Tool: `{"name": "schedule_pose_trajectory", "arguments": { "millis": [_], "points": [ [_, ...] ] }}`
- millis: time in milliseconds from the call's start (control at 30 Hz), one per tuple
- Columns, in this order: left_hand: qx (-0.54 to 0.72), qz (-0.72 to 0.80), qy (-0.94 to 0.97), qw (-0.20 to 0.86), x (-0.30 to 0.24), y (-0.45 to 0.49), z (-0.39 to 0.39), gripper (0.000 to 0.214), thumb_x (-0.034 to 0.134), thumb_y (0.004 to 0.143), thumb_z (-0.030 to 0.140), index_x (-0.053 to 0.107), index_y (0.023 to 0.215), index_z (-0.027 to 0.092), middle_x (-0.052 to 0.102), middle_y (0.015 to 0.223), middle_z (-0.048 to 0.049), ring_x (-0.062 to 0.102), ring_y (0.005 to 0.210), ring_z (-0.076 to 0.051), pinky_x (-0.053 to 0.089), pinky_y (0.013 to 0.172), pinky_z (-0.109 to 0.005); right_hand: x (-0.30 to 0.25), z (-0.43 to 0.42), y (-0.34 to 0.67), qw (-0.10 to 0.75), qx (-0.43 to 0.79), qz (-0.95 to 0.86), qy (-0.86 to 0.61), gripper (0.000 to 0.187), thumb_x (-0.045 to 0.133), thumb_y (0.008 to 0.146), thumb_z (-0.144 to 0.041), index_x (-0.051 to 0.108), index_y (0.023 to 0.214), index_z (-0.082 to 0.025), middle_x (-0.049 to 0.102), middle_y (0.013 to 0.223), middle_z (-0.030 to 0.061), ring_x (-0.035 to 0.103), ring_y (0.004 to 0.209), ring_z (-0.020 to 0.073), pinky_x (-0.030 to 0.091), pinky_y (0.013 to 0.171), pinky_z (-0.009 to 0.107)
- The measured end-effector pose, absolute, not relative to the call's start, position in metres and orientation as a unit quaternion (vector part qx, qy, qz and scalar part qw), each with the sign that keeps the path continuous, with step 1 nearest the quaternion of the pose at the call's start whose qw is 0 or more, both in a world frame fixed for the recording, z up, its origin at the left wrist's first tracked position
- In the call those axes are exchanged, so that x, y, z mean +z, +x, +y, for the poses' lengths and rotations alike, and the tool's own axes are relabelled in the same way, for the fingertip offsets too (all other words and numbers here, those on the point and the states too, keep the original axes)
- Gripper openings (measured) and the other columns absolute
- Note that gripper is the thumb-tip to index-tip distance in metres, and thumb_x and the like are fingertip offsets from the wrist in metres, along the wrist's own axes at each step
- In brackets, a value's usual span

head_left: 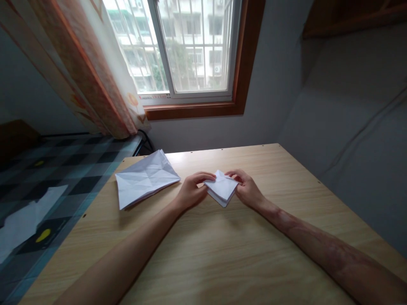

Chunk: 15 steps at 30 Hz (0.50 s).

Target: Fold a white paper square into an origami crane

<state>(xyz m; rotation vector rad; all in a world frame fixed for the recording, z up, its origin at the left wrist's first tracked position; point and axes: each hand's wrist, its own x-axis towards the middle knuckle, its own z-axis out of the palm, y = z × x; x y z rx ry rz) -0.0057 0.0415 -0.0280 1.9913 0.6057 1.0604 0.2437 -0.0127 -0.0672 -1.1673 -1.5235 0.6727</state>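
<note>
A small folded square of white paper point(222, 187) is held between both hands above the wooden table point(203, 254). One corner of it points toward me, and its layers stand slightly apart at that lower edge. My left hand point(194, 188) pinches the left corner, thumb and fingers closed on it. At the right corner my right hand point(246, 186) grips the same paper, its fingers curled round the edge. The fingertips behind the paper are partly hidden.
Creased white sheets point(146, 176) lie at the table's back left. A checked bed point(79, 169) stands left of the table, with more white paper point(32, 218) on it. Behind are a curtain point(79, 63) and a barred window point(197, 46).
</note>
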Motion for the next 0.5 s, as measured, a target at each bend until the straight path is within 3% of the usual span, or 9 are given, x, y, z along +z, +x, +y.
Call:
{"name": "schedule_pose_trajectory", "arguments": {
  "millis": [100, 233, 400, 500],
  "points": [
    [0.379, 0.219, 0.798, 0.415, -0.026, -0.010, 0.047, 0.023, 0.071, 0.092, 0.017, 0.086, 0.110, 0.019, 0.081, 0.125, -0.0135, 0.077, 0.117, -0.025, 0.063, 0.105, -0.040, -0.065, -0.012, 0.247, 0.512, 0.273, -0.656, -0.483, 0.022, 0.065, 0.088, -0.016, 0.078, 0.104, -0.025, 0.070, 0.108, 0.0047, 0.064, 0.084, 0.0189, 0.053, 0.069, 0.028],
    [0.330, 0.190, 0.831, 0.406, -0.024, -0.016, 0.050, 0.028, 0.070, 0.093, 0.018, 0.083, 0.118, 0.019, 0.078, 0.132, -0.0150, 0.075, 0.122, -0.026, 0.062, 0.105, -0.039, -0.060, -0.010, 0.256, 0.483, 0.257, -0.691, -0.472, 0.037, 0.057, 0.082, -0.006, 0.078, 0.106, -0.025, 0.066, 0.118, 0.0076, 0.067, 0.100, 0.0219, 0.056, 0.075, 0.030],
    [0.265, 0.192, 0.912, 0.248, -0.021, -0.019, 0.048, 0.044, 0.065, 0.085, 0.009, 0.079, 0.125, 0.021, 0.077, 0.134, -0.0117, 0.074, 0.119, -0.026, 0.060, 0.107, -0.041, -0.049, -0.011, 0.263, 0.399, 0.180, -0.781, -0.445, 0.043, 0.055, 0.079, 0.000, 0.077, 0.106, -0.025, 0.070, 0.113, 0.0082, 0.066, 0.108, 0.0256, 0.054, 0.090, 0.038],
    [0.242, 0.197, 0.937, 0.155, -0.022, -0.016, 0.045, 0.036, 0.063, 0.093, 0.014, 0.079, 0.124, 0.024, 0.078, 0.134, -0.0090, 0.072, 0.123, -0.027, 0.056, 0.114, -0.046, -0.041, -0.015, 0.264, 0.364, 0.132, -0.814, -0.433, 0.032, 0.062, 0.082, -0.005, 0.076, 0.104, -0.024, 0.073, 0.112, 0.0079, 0.066, 0.108, 0.0277, 0.051, 0.099, 0.043]
  ]
}}
